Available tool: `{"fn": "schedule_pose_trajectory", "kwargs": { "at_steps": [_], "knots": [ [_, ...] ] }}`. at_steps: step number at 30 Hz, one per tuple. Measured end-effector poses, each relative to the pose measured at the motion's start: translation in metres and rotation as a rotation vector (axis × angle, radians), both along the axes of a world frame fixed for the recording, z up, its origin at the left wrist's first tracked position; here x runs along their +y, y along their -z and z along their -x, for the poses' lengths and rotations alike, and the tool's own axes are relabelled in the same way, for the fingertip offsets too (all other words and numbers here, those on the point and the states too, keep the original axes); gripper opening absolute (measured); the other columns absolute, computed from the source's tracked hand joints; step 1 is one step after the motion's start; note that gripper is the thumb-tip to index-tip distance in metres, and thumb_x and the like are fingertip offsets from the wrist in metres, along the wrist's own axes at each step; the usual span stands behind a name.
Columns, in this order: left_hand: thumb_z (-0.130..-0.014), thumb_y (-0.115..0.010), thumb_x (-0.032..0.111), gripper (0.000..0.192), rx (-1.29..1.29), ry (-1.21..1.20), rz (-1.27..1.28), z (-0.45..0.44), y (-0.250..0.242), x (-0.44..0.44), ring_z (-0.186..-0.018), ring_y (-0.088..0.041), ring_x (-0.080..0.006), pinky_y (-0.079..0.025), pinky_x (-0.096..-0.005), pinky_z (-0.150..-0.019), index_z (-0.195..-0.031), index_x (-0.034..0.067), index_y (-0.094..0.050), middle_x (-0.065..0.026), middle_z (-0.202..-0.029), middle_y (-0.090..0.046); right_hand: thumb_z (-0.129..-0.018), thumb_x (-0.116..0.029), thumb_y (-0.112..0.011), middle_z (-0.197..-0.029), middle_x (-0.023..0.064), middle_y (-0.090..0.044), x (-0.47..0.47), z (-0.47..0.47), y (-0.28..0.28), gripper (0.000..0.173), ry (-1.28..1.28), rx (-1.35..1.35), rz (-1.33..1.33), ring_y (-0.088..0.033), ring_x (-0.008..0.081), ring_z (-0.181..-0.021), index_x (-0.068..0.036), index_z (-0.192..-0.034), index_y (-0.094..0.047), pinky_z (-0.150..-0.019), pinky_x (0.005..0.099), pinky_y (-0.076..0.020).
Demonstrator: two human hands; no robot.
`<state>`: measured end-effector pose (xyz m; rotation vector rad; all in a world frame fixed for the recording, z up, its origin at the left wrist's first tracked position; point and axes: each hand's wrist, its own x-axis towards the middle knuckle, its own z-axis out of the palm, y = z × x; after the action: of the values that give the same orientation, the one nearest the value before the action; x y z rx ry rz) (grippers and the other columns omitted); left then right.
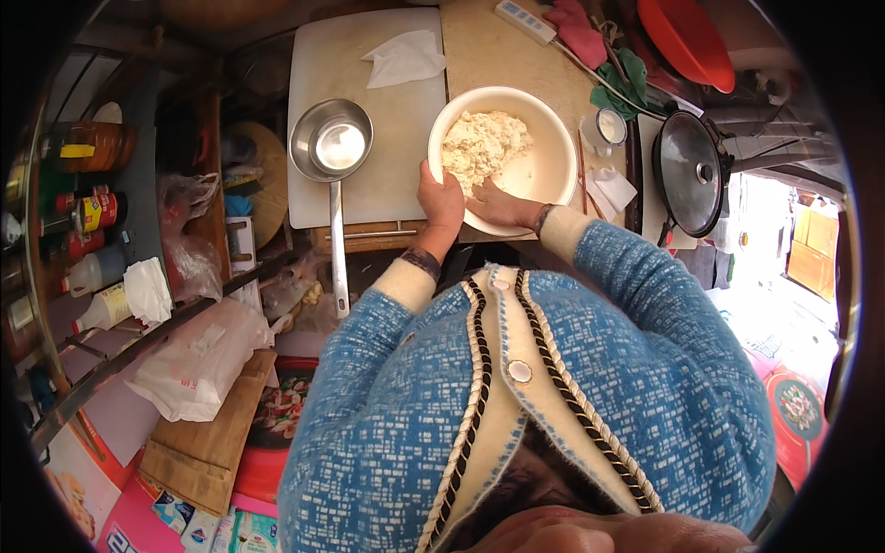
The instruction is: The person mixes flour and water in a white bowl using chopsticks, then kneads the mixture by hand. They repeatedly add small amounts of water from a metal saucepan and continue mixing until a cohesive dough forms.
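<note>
A round cream-coloured bowl (546, 181) stands near the front edge of the counter, with a rough lump of shaggy dough (487, 142) lying mostly in its left part. My left hand (441, 200) grips the bowl's rim at the front left. Inside the bowl, my right hand (505, 205) rests against the near edge of the dough; its fingertips are partly hidden there. Left of the bowl, a steel ladle-like pan (332, 140) with a long handle sits on a white cutting board (387, 148), its handle reaching past the board's front edge.
A crumpled white paper (406, 59) lies on the board's far part. Right of the bowl are chopsticks (582, 169), a cup of white powder (610, 127) and white tissue (611, 191). Further right stands a lidded black pan (688, 173). A power strip (524, 22) lies at the back; bottles fill the left shelf.
</note>
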<state>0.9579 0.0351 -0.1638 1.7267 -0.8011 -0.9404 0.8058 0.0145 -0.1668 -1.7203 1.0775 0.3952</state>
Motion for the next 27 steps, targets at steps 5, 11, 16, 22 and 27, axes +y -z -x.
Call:
{"fn": "schedule_pose_trajectory", "kwargs": {
  "at_steps": [5, 11, 16, 22, 27],
  "knots": [
    [-0.089, -0.058, 0.004, 0.028, -0.007, 0.07, -0.017, -0.005, 0.003, -0.002, -0.094, -0.069, -0.0287, -0.053, -0.038, -0.086, -0.117, -0.001, -0.06, -0.0175, -0.101, -0.071, -0.104, -0.056, -0.034, -0.158, 0.0206, -0.036, -0.037, 0.058, -0.056, 0.07, -0.596, 0.329, 0.205, -0.03, 0.0288, -0.15, 0.0, -0.143, -0.05, -0.124, 0.0479, -0.0185],
    [-0.089, -0.058, 0.003, 0.024, -0.007, 0.03, 0.023, -0.006, 0.006, -0.004, -0.092, -0.068, -0.0257, -0.053, -0.037, -0.085, -0.112, -0.001, -0.063, -0.0163, -0.1, -0.071, -0.104, -0.054, -0.033, -0.133, 0.0283, -0.055, -0.009, 0.032, -0.036, 0.067, -0.185, 0.519, 0.164, -0.042, 0.0407, -0.134, 0.0, -0.133, -0.059, -0.119, 0.05, -0.0195],
    [-0.088, -0.058, 0.002, 0.025, -0.015, 0.067, 0.028, -0.01, 0.008, -0.005, -0.091, -0.068, -0.0282, -0.053, -0.038, -0.084, -0.112, -0.001, -0.063, -0.0172, -0.098, -0.07, -0.105, -0.058, -0.02, -0.159, 0.0269, -0.03, 0.005, 0.025, -0.027, 0.071, -0.249, 0.203, -0.101, -0.014, 0.0411, -0.153, -0.012, -0.155, -0.038, -0.123, 0.0555, -0.0142],
    [-0.087, -0.058, 0.002, 0.027, -0.018, 0.088, 0.051, -0.011, 0.013, -0.007, -0.09, -0.069, -0.0318, -0.053, -0.0398, -0.082, -0.113, -0.001, -0.062, -0.0185, -0.097, -0.071, -0.105, -0.049, -0.033, -0.154, 0.0174, -0.044, -0.017, 0.073, -0.037, 0.053, -0.538, 0.52, 0.43, -0.034, 0.0322, -0.146, -0.021, -0.145, -0.053, -0.122, 0.0526, -0.0144],
    [-0.086, -0.058, 0.002, 0.028, 0.004, 0.037, 0.054, -0.006, 0.013, -0.007, -0.091, -0.07, -0.034, -0.054, -0.0413, -0.083, -0.114, 0.0, -0.062, -0.0199, -0.097, -0.071, -0.104, -0.047, -0.036, -0.136, 0.0178, -0.06, -0.007, 0.073, -0.025, 0.049, -0.427, 0.5, 0.487, -0.045, 0.0327, -0.137, -0.02, -0.132, -0.065, -0.117, 0.048, -0.0219]
  ]
}}
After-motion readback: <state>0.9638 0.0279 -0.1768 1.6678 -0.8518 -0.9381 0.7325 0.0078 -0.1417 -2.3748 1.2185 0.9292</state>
